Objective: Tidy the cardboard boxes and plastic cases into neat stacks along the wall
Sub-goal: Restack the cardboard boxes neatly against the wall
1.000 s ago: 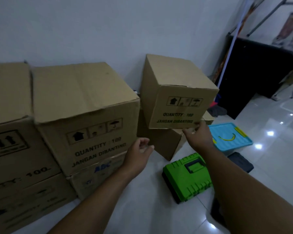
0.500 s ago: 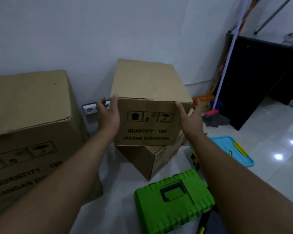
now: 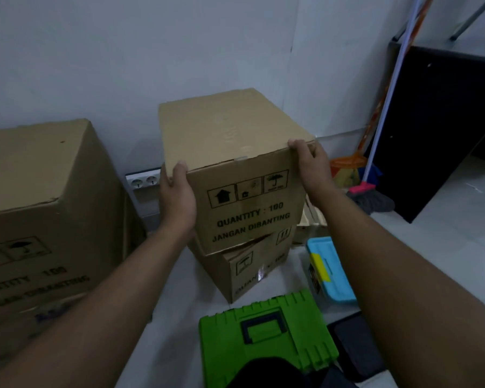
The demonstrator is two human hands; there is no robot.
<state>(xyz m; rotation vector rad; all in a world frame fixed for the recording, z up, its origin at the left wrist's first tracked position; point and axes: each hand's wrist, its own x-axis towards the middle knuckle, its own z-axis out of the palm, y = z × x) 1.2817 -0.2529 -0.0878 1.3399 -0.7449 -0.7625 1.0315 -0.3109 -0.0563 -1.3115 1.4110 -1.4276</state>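
Observation:
A brown cardboard box [image 3: 235,135] printed "QUANTITY : 100" sits skewed on a lower cardboard box [image 3: 252,273] by the wall. My left hand [image 3: 177,197] grips its upper left front corner, thumb on the front edge. My right hand [image 3: 311,166] curls over its upper right front corner. A taller stack of cardboard boxes [image 3: 45,177] stands to the left. On the floor in front lie a green plastic case [image 3: 266,340], a blue plastic case [image 3: 333,275] on its side, and a dark case [image 3: 353,345].
A double wall socket [image 3: 143,180] shows in the gap between the two stacks. A broom and mop [image 3: 373,197] lean at the right, beside a black cabinet [image 3: 437,121]. White floor tiles stretch to the right.
Both hands went from apart, the right one under the box's front, to its sides, then up to its top front corners. The box now sits turned slightly on the lower one.

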